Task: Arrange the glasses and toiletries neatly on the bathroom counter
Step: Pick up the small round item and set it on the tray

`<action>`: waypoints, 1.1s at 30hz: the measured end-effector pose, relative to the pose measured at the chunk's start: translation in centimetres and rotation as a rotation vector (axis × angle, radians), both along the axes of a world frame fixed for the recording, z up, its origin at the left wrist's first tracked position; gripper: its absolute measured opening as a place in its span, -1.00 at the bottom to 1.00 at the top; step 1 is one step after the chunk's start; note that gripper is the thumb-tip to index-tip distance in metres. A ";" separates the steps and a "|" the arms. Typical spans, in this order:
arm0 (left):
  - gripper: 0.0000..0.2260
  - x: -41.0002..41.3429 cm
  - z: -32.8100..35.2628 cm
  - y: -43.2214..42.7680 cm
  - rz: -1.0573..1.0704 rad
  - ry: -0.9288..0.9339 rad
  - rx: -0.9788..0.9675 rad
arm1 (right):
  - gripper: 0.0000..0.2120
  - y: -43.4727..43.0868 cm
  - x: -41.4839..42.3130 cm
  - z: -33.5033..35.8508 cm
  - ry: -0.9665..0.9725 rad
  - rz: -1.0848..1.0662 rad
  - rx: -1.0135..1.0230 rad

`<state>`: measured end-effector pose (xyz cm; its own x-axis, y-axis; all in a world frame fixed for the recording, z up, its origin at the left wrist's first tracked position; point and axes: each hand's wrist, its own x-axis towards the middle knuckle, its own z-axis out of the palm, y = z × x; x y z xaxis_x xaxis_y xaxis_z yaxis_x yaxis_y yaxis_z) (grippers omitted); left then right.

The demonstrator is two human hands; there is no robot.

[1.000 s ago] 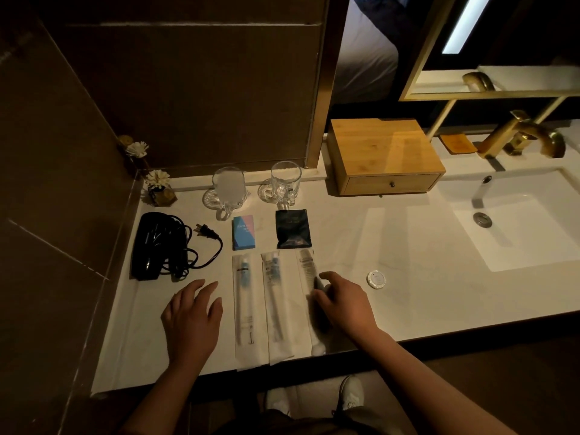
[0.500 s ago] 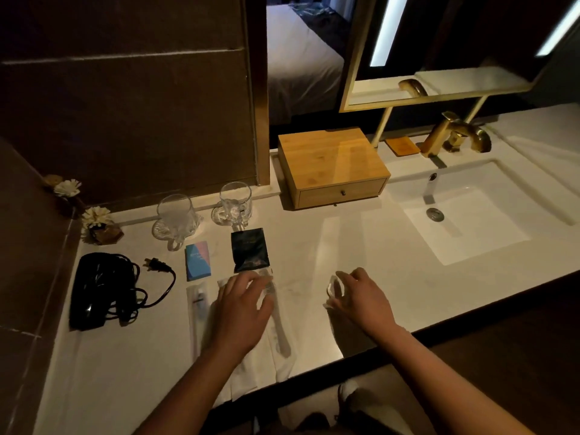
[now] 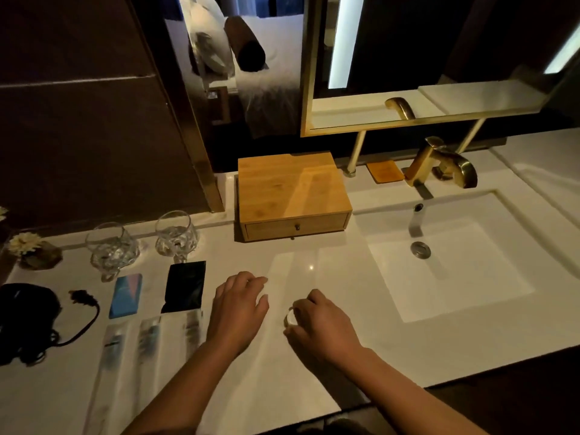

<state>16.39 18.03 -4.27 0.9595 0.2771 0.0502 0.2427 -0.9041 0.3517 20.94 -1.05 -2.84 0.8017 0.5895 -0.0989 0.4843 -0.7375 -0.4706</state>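
Two clear glass mugs (image 3: 111, 251) (image 3: 176, 235) stand at the back left of the white counter (image 3: 339, 287). In front of them lie a blue-pink packet (image 3: 126, 295) and a black sachet (image 3: 184, 286). Three long wrapped toiletry packs (image 3: 150, 337) lie side by side below those. My left hand (image 3: 236, 312) hovers palm down, fingers apart, just right of the packs. My right hand (image 3: 317, 324) is closed on a small round clear lid (image 3: 289, 318) in the middle of the counter.
A black hair dryer (image 3: 23, 315) with its cord lies at the far left, beside a small flower holder (image 3: 34, 251). A wooden drawer box (image 3: 293, 196) stands at the back. The sink (image 3: 445, 255) and gold faucet (image 3: 439, 164) are to the right.
My right hand left the rightmost pack and took hold of the small round lid. My left hand moved right across the packs. The camera view shifted to the right.
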 end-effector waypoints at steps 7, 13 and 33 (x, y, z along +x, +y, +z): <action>-0.66 6.3 -1.4 -3.9 0.079 -0.012 0.073 | -0.66 -5.4 9.5 1.7 -0.024 -0.100 0.018; -0.58 9.1 -2.8 -5.6 0.312 0.036 0.045 | -0.72 -8.9 17.1 2.6 -0.065 -0.184 -0.024; -0.59 10.7 -4.0 -4.8 0.389 0.125 0.173 | -0.66 -7.9 38.8 3.2 -0.144 -0.465 -0.019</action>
